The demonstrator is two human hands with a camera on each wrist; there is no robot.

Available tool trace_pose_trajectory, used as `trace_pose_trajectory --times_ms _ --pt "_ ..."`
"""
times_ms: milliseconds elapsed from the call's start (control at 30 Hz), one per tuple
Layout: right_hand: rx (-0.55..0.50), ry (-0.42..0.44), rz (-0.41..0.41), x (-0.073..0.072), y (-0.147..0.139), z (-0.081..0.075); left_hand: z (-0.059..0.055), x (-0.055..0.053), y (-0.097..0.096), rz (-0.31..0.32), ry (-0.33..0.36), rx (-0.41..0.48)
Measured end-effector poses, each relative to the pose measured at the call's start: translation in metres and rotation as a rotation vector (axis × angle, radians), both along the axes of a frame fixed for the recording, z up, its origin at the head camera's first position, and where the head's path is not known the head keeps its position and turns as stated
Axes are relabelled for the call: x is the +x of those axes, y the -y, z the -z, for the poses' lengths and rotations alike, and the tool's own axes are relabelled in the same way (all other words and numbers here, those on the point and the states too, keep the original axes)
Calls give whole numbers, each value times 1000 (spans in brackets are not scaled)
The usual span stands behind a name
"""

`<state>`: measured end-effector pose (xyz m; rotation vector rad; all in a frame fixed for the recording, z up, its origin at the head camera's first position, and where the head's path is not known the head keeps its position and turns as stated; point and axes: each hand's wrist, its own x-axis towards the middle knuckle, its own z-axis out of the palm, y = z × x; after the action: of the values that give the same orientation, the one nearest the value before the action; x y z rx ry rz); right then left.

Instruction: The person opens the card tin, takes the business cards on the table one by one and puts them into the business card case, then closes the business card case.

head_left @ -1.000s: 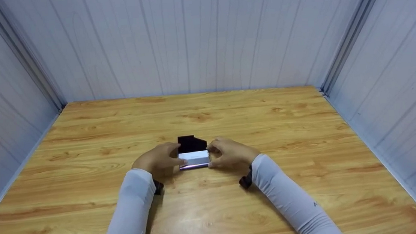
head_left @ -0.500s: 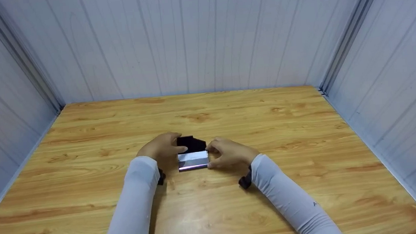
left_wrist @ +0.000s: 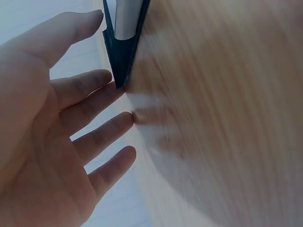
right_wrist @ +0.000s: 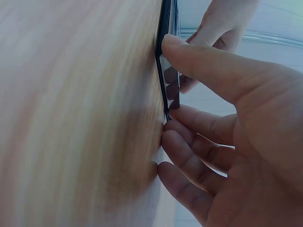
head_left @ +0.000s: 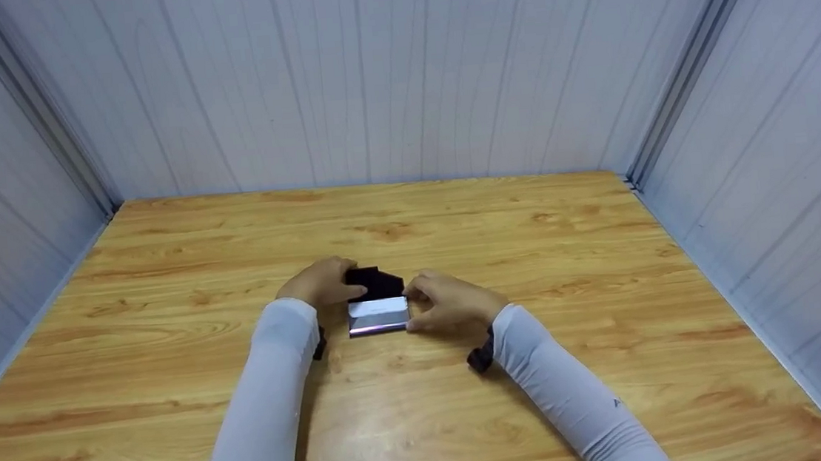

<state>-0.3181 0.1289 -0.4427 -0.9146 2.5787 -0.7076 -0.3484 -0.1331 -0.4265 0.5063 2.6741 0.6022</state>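
Note:
A flat black case (head_left: 382,283) lies on the table in the head view, its dark flap with a slanted corner pointing away. On its near half is a shiny silvery block (head_left: 379,316) with a pinkish front edge. My left hand (head_left: 324,282) is at the flap's left side, thumb over the flap; in the left wrist view its fingers (left_wrist: 97,106) are extended, fingertips right at the black corner. My right hand (head_left: 454,301) holds the right end between thumb and index finger, the thumb (right_wrist: 189,54) at the near corner and the other fingers bent against the table.
The wood-grain table (head_left: 530,242) extends on all sides of the case. Pale panelled walls (head_left: 397,76) enclose its back and both sides. Grey sleeves (head_left: 259,414) cover both forearms, with a dark wrist mount (head_left: 481,358) on the right.
My left hand has left the silvery block's left end and moved away from me to the black flap, its thumb now over the flap. The right hand keeps its place.

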Motion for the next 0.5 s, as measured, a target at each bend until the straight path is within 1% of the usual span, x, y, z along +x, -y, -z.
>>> trace_pose_trajectory --times_ms 133,300,400,500 --pt "5 -3 5 0 1 0 0 1 0 -2 -8 -13" --pt "6 1 4 -1 2 3 -2 3 2 -15 -14 -5" --pt "6 5 9 -2 1 3 -5 6 2 -22 -18 15" --pt "2 8 15 -2 1 2 -10 9 2 -15 -38 24"
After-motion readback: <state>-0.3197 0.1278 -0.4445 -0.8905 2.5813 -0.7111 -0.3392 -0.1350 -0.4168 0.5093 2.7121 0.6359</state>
